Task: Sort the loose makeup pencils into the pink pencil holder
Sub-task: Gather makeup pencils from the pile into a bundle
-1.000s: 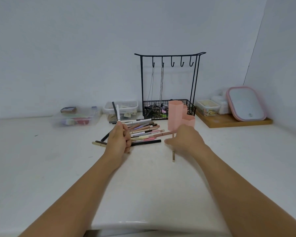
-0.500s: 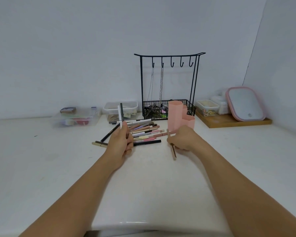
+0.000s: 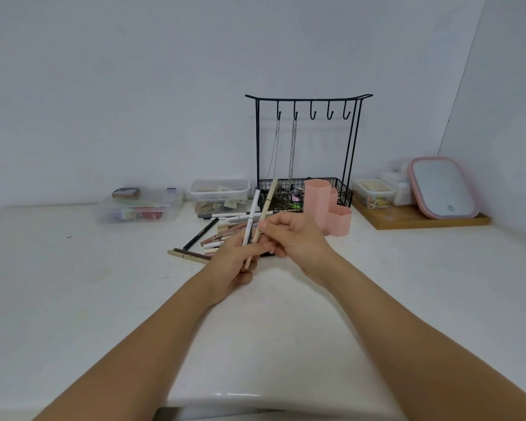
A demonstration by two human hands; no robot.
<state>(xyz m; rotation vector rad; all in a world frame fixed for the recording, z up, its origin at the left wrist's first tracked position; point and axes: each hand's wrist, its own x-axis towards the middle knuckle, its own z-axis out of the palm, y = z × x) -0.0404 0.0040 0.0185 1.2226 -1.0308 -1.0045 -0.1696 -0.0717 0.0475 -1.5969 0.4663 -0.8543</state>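
Observation:
Several loose makeup pencils [image 3: 222, 230] lie in a pile on the white table, left of the pink pencil holder [image 3: 327, 209]. My left hand [image 3: 233, 262] is closed around upright pencils, among them a white pencil [image 3: 252, 215]. My right hand [image 3: 295, 238] meets it just in front of the pile, fingers pinching a beige pencil [image 3: 268, 205] that leans up beside the white one. The hands hide part of the pile. The holder stands empty as far as I can see, a short way right of my right hand.
A black wire jewellery stand [image 3: 307, 153] with hanging chains stands behind the holder. Clear plastic boxes [image 3: 140, 206] sit at the back left. A wooden tray [image 3: 419, 218] with a pink-rimmed mirror [image 3: 442, 188] and small containers sits at the back right.
My right hand lifted the beige pencil off the table and carried it left to my left hand. The left hand shifted slightly right, still gripping its pencils.

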